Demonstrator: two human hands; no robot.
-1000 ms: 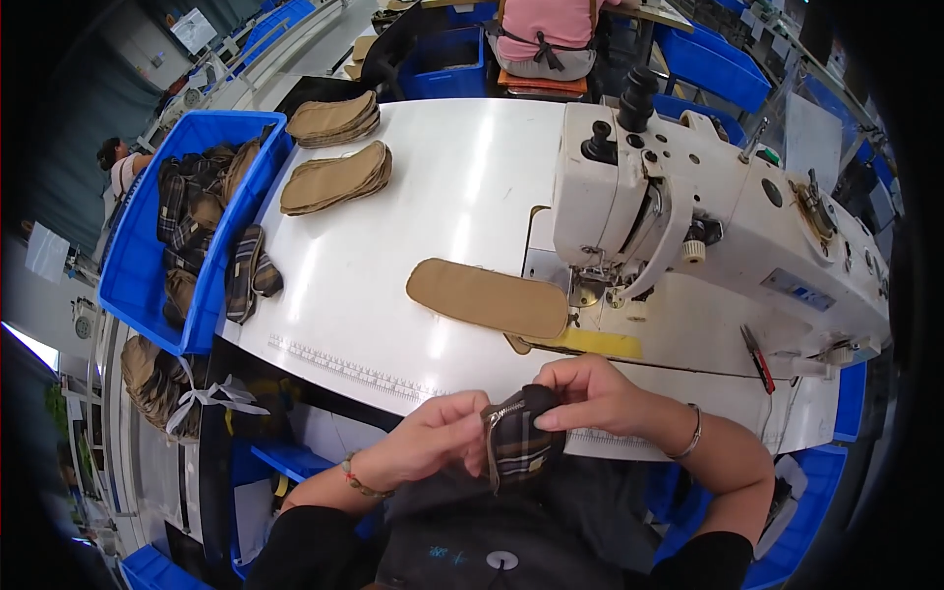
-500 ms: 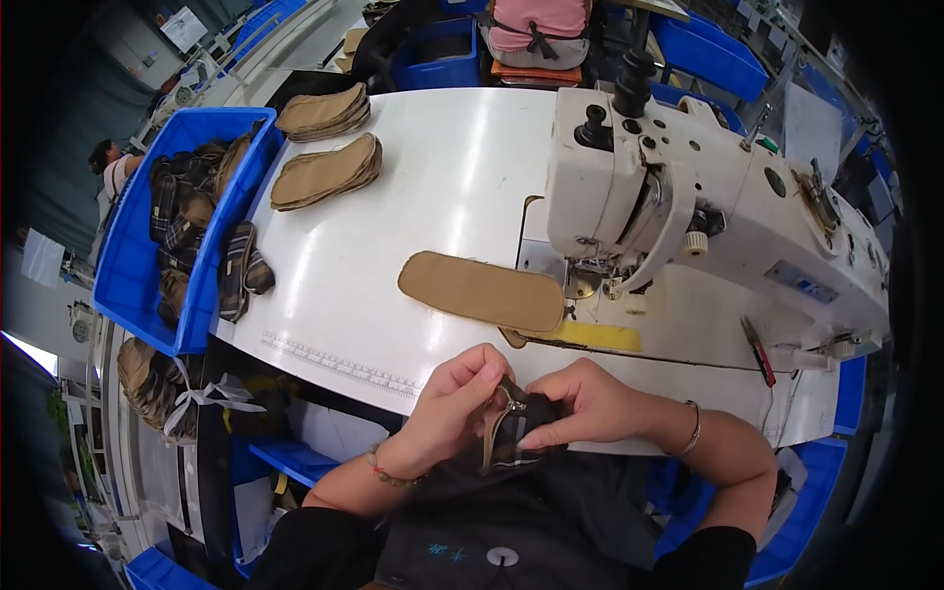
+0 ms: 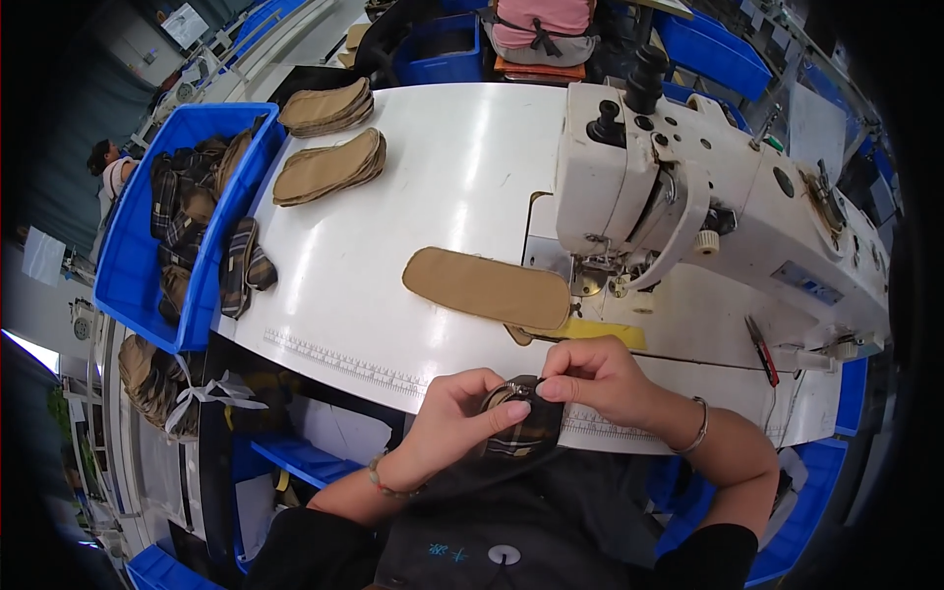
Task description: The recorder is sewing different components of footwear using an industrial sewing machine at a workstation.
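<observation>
A small plaid fabric pouch (image 3: 516, 433) with a metal zipper is held up at the table's front edge. My left hand (image 3: 457, 418) grips its left side, thumb across the front. With thumb and finger, my right hand (image 3: 595, 383) pinches the pouch's upper right, by the zipper. An oblong tan fabric piece (image 3: 482, 285) lies just beyond my hands, its right end beside the needle area of a white sewing machine (image 3: 708, 226) and over a yellow strip (image 3: 605, 332).
A blue crate (image 3: 110, 280) of plaid pieces stands at left, plaid pieces (image 3: 241, 265) beside it. Two tan stacks (image 3: 324, 162) lie at the back left. Red-handled snips (image 3: 762, 354) lie at right. A person (image 3: 539, 29) sits across the table, another (image 3: 110, 167) at far left.
Both hands have shifted on the pouch: my left hand moved up, then turned with its thumb across the front; my right rose toward the zipper top and pinches there.
</observation>
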